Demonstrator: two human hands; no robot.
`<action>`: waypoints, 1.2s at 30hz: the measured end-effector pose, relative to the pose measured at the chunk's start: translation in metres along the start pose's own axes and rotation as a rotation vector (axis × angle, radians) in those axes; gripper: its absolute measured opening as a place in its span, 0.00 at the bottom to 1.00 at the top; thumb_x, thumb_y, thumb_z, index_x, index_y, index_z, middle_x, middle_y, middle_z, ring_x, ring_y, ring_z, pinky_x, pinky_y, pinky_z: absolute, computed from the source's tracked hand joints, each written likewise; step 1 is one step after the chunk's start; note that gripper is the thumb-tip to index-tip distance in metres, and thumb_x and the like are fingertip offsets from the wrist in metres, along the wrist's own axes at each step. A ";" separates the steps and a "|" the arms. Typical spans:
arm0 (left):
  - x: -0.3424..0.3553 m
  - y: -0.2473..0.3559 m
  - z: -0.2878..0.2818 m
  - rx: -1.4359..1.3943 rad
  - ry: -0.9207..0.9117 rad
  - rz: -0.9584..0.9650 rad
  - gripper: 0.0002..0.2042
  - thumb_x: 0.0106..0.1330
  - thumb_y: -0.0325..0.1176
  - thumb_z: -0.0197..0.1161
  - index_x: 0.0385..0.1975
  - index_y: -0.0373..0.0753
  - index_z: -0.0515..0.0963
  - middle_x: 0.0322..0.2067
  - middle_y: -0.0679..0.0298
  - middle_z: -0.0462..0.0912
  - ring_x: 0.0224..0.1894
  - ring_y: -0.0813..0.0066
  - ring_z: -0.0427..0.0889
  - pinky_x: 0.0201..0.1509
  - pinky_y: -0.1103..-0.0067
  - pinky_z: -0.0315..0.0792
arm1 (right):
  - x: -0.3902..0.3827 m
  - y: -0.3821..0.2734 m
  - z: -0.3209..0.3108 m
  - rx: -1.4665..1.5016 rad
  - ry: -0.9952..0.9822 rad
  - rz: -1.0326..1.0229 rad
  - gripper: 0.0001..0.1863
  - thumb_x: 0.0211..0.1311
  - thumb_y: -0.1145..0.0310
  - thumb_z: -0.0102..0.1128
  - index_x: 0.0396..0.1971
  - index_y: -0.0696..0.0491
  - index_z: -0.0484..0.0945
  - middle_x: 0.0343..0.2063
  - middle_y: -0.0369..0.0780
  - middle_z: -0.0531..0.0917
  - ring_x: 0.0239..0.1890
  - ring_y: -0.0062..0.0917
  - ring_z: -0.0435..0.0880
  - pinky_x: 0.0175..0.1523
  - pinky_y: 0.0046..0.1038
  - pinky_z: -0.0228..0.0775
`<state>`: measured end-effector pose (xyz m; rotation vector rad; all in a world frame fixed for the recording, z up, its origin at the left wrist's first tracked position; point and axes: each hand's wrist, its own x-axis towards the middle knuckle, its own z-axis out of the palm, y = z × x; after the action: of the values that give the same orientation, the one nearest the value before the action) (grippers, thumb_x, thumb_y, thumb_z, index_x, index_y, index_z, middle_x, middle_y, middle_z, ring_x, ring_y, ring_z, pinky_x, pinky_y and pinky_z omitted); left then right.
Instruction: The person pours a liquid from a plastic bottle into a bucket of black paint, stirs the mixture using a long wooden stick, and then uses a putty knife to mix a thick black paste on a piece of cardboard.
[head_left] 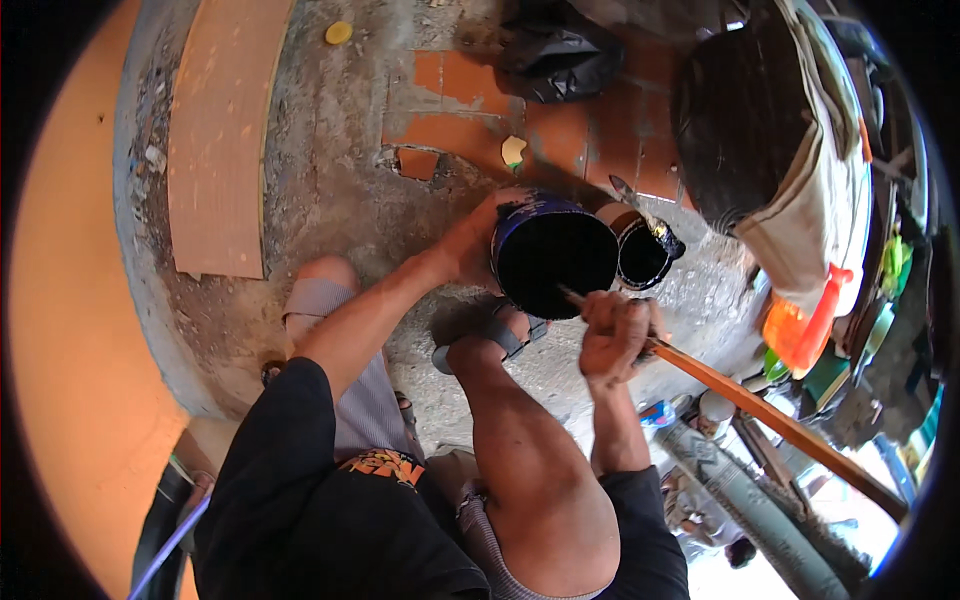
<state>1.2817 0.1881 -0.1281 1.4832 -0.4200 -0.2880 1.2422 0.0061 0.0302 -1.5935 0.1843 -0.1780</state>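
Observation:
A dark blue paint can (520,207) with a black inside, wet-looking, stands tilted slightly in front of me. My left hand (482,235) grips its left side. My right hand (615,335) is closed around a thin stick whose tip (572,296) reaches over the can's near rim into the opening. From behind that hand a long wooden stick (770,400) runs to the lower right; I cannot tell whether both are one piece. Touching the big can on the right is a smaller can (618,220), also black inside. A black-smeared spatula or brush (655,226) lies across its rim.
A wooden board (222,130) lies along the orange wall (75,270). Ahead are a black plastic bag (565,55), broken red tiles (555,130) and a yellow lid (339,33). Cloth-draped items (810,190), an orange-red plastic thing (805,325) and a rolled mat (740,500) crowd the right.

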 end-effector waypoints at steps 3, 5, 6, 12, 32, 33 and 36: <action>-0.001 -0.004 0.002 -0.042 0.002 -0.036 0.59 0.22 0.35 0.84 0.64 0.44 0.56 0.62 0.54 0.63 0.67 0.56 0.61 0.72 0.66 0.56 | 0.013 0.006 0.024 0.045 -0.021 0.019 0.25 0.71 0.51 0.45 0.19 0.52 0.59 0.10 0.39 0.68 0.14 0.21 0.67 0.23 0.27 0.65; -0.003 0.002 0.000 0.075 -0.011 0.004 0.60 0.20 0.36 0.84 0.64 0.45 0.57 0.63 0.54 0.62 0.68 0.53 0.60 0.72 0.65 0.56 | 0.026 0.015 0.031 0.278 0.128 -0.214 0.21 0.71 0.52 0.45 0.21 0.49 0.58 0.09 0.38 0.64 0.13 0.22 0.63 0.24 0.30 0.64; -0.004 0.006 -0.001 0.070 -0.004 0.002 0.60 0.20 0.36 0.84 0.64 0.45 0.57 0.63 0.54 0.62 0.68 0.53 0.60 0.72 0.65 0.56 | 0.031 0.017 0.022 0.215 0.171 -0.211 0.19 0.72 0.53 0.42 0.23 0.46 0.56 0.09 0.37 0.61 0.12 0.24 0.61 0.26 0.32 0.64; -0.005 0.000 -0.002 0.116 -0.081 -0.037 0.61 0.25 0.37 0.86 0.65 0.44 0.52 0.65 0.54 0.59 0.70 0.58 0.57 0.73 0.67 0.52 | -0.020 0.016 -0.011 0.275 0.192 -0.084 0.17 0.72 0.56 0.42 0.23 0.42 0.54 0.08 0.33 0.56 0.11 0.22 0.55 0.25 0.34 0.61; 0.007 0.010 0.001 0.312 -0.076 0.004 0.59 0.26 0.38 0.85 0.65 0.42 0.55 0.62 0.56 0.64 0.67 0.58 0.62 0.71 0.66 0.56 | 0.004 0.015 0.005 -0.040 0.387 -0.235 0.17 0.67 0.59 0.46 0.21 0.50 0.57 0.09 0.38 0.62 0.14 0.26 0.64 0.22 0.34 0.63; 0.004 0.006 0.000 0.321 -0.082 0.005 0.59 0.26 0.38 0.85 0.65 0.42 0.55 0.62 0.56 0.64 0.67 0.58 0.62 0.71 0.66 0.56 | 0.002 0.027 0.019 0.553 0.322 -0.285 0.16 0.67 0.60 0.46 0.22 0.52 0.59 0.10 0.39 0.64 0.14 0.26 0.65 0.23 0.35 0.64; 0.003 0.003 0.005 0.169 -0.009 0.041 0.57 0.29 0.40 0.85 0.64 0.41 0.56 0.62 0.56 0.64 0.67 0.58 0.62 0.71 0.66 0.56 | -0.037 0.030 -0.017 0.167 0.266 -0.206 0.21 0.70 0.53 0.41 0.20 0.48 0.54 0.11 0.35 0.59 0.14 0.24 0.62 0.22 0.33 0.61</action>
<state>1.2814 0.1825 -0.1250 1.6372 -0.4905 -0.2309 1.2021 -0.0029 0.0012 -1.4168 0.2052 -0.5530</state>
